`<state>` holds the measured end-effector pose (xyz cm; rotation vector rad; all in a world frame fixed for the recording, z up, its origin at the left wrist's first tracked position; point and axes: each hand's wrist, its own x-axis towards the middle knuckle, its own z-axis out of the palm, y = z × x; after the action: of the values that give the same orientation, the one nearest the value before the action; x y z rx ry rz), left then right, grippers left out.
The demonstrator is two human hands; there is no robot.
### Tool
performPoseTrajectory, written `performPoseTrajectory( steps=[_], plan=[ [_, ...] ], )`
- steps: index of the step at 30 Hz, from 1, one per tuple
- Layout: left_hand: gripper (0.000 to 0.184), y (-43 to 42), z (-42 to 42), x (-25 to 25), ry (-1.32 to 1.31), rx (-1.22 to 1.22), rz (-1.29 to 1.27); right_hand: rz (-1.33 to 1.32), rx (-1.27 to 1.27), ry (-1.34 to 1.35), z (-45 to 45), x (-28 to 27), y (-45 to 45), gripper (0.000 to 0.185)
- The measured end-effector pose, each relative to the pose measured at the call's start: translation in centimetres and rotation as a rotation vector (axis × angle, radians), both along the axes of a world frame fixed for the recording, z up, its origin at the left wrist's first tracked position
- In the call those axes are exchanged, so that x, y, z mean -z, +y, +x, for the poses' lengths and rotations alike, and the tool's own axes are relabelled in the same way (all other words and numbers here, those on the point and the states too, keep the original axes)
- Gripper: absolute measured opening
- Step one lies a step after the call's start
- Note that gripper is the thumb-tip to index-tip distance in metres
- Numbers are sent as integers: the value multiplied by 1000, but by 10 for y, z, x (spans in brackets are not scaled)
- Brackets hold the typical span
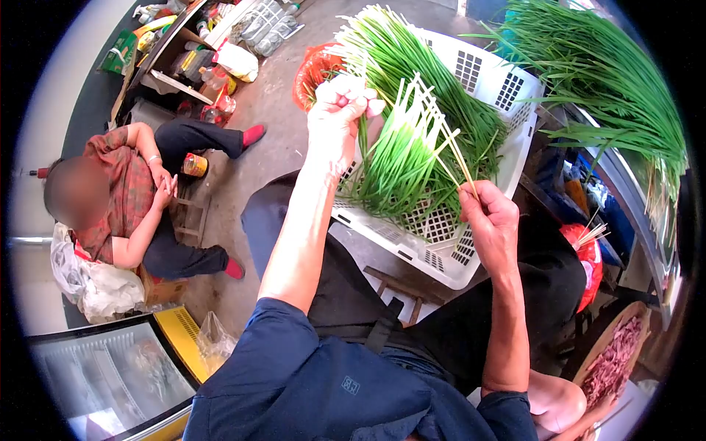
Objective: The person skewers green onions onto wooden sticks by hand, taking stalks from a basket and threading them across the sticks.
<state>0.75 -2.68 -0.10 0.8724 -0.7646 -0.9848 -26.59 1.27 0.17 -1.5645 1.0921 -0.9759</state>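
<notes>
My right hand (pixel 490 220) pinches the lower ends of thin wooden skewers (pixel 457 151). Along their upper part a row of cut garlic chives (pixel 404 147) hangs, pale ends up and green ends down. My left hand (pixel 340 106) is closed to the left of that row; a thin chive stalk seems to pass through its fingers, partly hidden by them. Below and behind the hands, a white plastic crate (pixel 434 266) holds a large heap of chives (pixel 423 62). An orange-red net or plastic bag (pixel 309 77) sits by my left hand.
Long green chives (pixel 596 66) lie on a surface at the right. A red bag with skewers (pixel 585 253) stands below. Someone's arm (pixel 551 400) is near a round tray (pixel 625 316) of reddish pieces. Another person (pixel 110 176) sits left, above a glass-topped freezer (pixel 118 375).
</notes>
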Motion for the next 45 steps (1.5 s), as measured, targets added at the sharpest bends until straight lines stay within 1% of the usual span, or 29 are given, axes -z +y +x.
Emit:
performPoseTrajectory(
  steps=[1,3,4,5,7,10,14,20,22,23,26,28,34,38,41,43,45],
  plan=[
    [23,1,-3,-4,0,-1,0,0,-9,-3,0,0,0,9],
    [25,5,-10,-12,49,-24,131,1,-18,-5,1,-1,2,9],
    [25,4,-11,-9,48,-44,145,6,-17,-4,2,-3,3,8],
    [25,3,-10,-6,49,-46,146,12,-17,-3,3,-4,3,8],
    [26,3,-9,-4,153,54,78,10,-23,0,2,-2,3,8],
    [27,3,-14,-7,134,3,90,12,-26,8,2,-5,4,8],
    [28,3,-14,-8,154,32,42,11,-24,24,2,-6,4,8],
    [28,5,-18,-14,161,-25,31,14,-35,22,3,-5,4,7],
    [20,3,-18,-14,204,-38,28,13,-37,17,3,-3,3,7],
    [20,3,-17,-14,204,-39,28,12,-38,12,3,-2,3,7],
    [19,4,-17,-14,187,-50,27,16,-41,-9,3,2,3,7],
    [26,5,-16,-14,109,-54,75,36,-41,-7,3,0,3,7],
    [25,4,-13,-5,-11,-3,23,68,-28,17,1,-4,4,7],
    [27,4,-15,-5,-8,-16,14,84,-20,8,0,-4,4,7],
    [29,4,-17,-9,43,-17,35,49,-31,36,0,-2,2,7],
    [17,3,-20,-12,174,-53,58,52,-34,42,0,-5,2,7],
    [18,3,-20,-13,210,-54,62,55,-37,48,0,-7,3,7]
  ],
)
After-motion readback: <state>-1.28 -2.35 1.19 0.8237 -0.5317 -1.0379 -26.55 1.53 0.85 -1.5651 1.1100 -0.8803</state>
